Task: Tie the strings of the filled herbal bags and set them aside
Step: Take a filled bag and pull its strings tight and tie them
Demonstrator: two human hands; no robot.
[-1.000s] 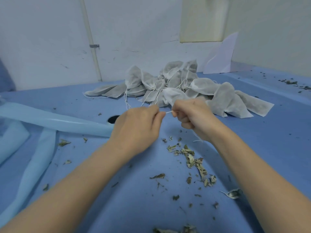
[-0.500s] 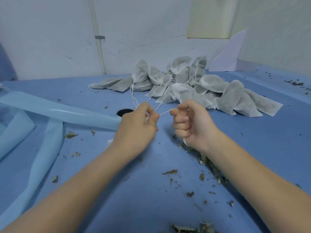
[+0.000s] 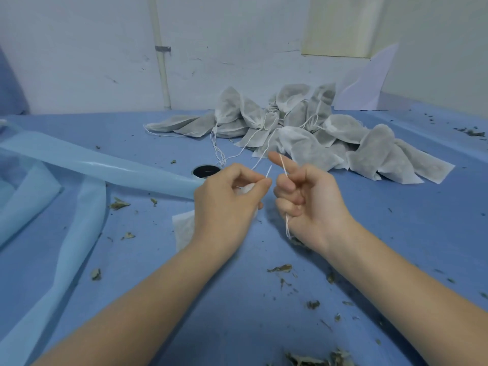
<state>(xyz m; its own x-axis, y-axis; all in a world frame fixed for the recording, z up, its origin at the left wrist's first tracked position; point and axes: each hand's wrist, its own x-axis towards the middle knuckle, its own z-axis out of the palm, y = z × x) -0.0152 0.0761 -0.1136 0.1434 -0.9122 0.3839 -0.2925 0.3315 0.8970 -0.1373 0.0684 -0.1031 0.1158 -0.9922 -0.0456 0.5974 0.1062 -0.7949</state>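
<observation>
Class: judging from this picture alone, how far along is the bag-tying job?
Done: a pile of bags lies at the back of the table. In hand: the left hand holds one bag and pinches a string end; the right hand holds the other string. Left: knotting it and setting it aside.

Two bare forearms enter from the lower edge of the head view, each ending in a bare hand. Left hand: no glove, no ring, no watch, no wristband seen on the back of the hand or at the wrist. Right hand: likewise ungloved, with no ring on the fingers in view and nothing at the wrist. Fingernails on the right hand are short and unpainted (those of the left are turned away and cannot be judged). No sleeve cuff reaches either forearm within the frame; any garment on the upper arms lies outside the view.
</observation>
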